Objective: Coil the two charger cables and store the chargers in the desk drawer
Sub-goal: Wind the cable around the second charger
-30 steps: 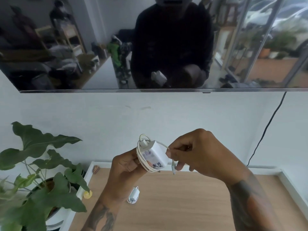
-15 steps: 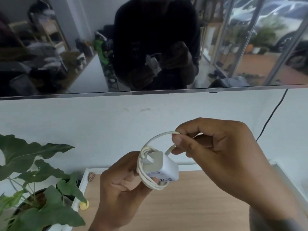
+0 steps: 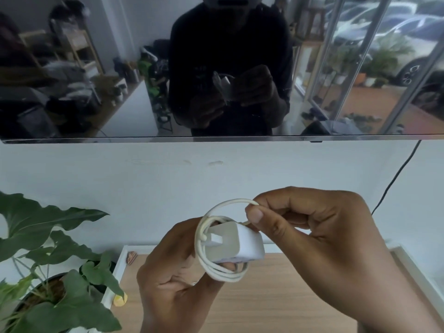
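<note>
A white charger block (image 3: 236, 243) is held in the air above the desk, its white cable (image 3: 206, 239) wound around it in several loops. My left hand (image 3: 173, 280) grips the block and the loops from below and behind. My right hand (image 3: 312, 239) pinches the free end of the cable between thumb and forefinger, just above the block's right side. A loose loop arcs from the block up to that pinch. The second charger seen earlier on the desk is hidden behind my left hand.
The wooden desk top (image 3: 276, 304) with a white rim (image 3: 119, 265) lies below my hands. A leafy potted plant (image 3: 52, 267) stands at the left edge. A wall-mounted dark screen (image 3: 216, 68) hangs above, and a black cord (image 3: 394, 179) runs down the wall at right.
My right hand has carried the cable end up and over the block, forming another loop. Both hands have come closer to the camera, and the second charger on the desk has gone out of sight.
</note>
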